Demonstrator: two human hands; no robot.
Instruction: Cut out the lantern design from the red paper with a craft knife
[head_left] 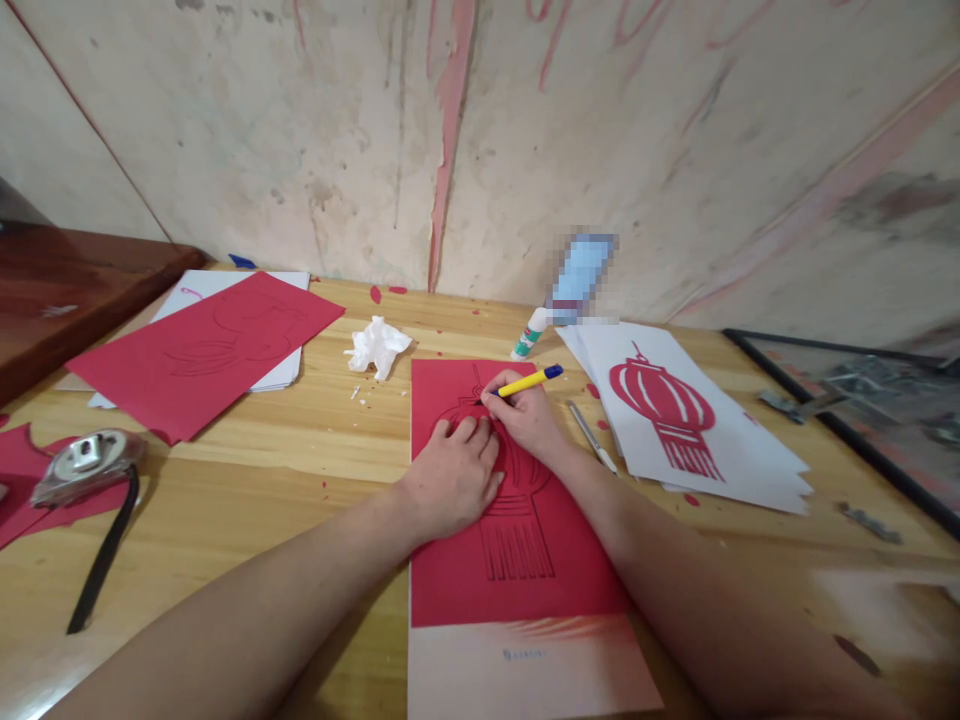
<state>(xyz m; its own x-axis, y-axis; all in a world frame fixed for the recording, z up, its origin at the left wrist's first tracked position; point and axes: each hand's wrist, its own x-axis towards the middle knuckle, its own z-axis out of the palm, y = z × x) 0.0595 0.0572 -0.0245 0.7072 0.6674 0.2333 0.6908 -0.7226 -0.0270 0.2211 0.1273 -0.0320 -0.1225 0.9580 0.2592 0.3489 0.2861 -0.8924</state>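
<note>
Both of my hands are on the red sheet [454, 582], which lies on the tabletop [300, 500] over a pale page [525, 685] cut off at the bottom. My right hand [521, 412] grips a yellow pen [529, 381] near the drawn lantern's [519, 550] top; the tip seems to touch paper, though fingers crowd it. My left hand [454, 475] lies palm down, fingers loosely bent, hiding part of the lantern. Pixelation masks a screen [581, 272] by the wall [322, 130].

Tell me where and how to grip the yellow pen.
Probably best to pinch the blue end of the yellow pen, coming from the person's right: that end sticks out past the right hand, which holds the pen nearer its tip.
</note>
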